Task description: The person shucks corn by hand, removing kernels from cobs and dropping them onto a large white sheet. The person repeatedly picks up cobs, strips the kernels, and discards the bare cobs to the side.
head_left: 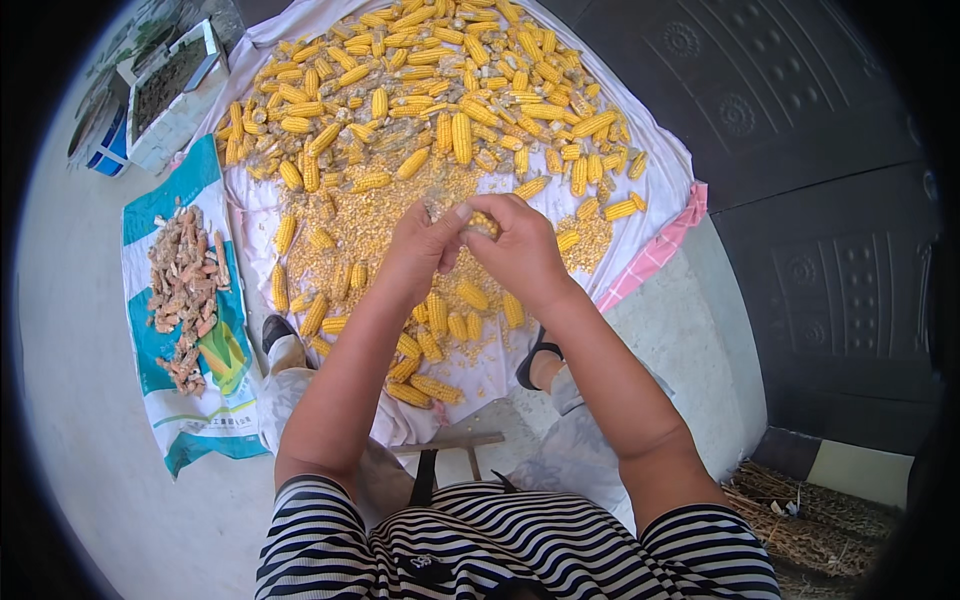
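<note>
Both hands meet over a spread of loose corn kernels. My right hand is curled around a corn cob, whose yellow kernels show between the fingers. My left hand touches it from the other side, thumb and fingers pinched at its end; whether it grips the cob or its husk tip is hidden. Beyond the hands lies a large heap of dried yellow corn cobs. Several more cobs lie nearer, between the hands and the feet, on a pale cloth.
On the left, a printed woven sack bears a pile of bare cobs. Behind it stand a soil-filled foam box and a bucket. A dark embossed metal door stands right, with dried stalks below.
</note>
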Demonstrator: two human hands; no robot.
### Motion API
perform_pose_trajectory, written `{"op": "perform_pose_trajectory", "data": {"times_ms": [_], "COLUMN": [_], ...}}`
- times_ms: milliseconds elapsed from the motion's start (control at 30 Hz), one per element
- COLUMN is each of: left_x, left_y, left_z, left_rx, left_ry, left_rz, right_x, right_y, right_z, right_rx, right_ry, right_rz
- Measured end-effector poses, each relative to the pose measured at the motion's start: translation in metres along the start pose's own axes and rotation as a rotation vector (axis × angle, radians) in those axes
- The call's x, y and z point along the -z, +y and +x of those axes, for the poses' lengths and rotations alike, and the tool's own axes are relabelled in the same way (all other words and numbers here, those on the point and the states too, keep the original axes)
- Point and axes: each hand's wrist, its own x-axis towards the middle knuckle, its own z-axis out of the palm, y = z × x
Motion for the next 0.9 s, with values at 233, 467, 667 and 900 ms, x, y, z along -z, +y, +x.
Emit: {"op": "perform_pose_trajectory", "data": {"times_ms": [233, 467, 667, 900], "left_x": [-0.005, 0.001, 0.007, 0.000], "left_y": [0.007, 0.000, -0.003, -0.001], "left_z": [-0.003, 0.003, 0.008, 0.008], "left_rx": [0.000, 0.136, 0.110, -0.134], "left_ry": [-0.062, 0.068, 0.192, 0.125], "left_rz": [-0.065, -0.288, -0.261, 0.100], "right_x": [0.004, 0.003, 0.016, 0.026], "right_y": [0.012, 0.008, 0.010, 0.008], "right_z": [0.003, 0.004, 0.013, 0.016], "right_rx": [-0.242, -0.092, -0.171, -0.225], "right_ry": [-0.021, 0.015, -0.051, -0.200], "right_rz": [0.236, 0.144, 0.301, 0.328]}}
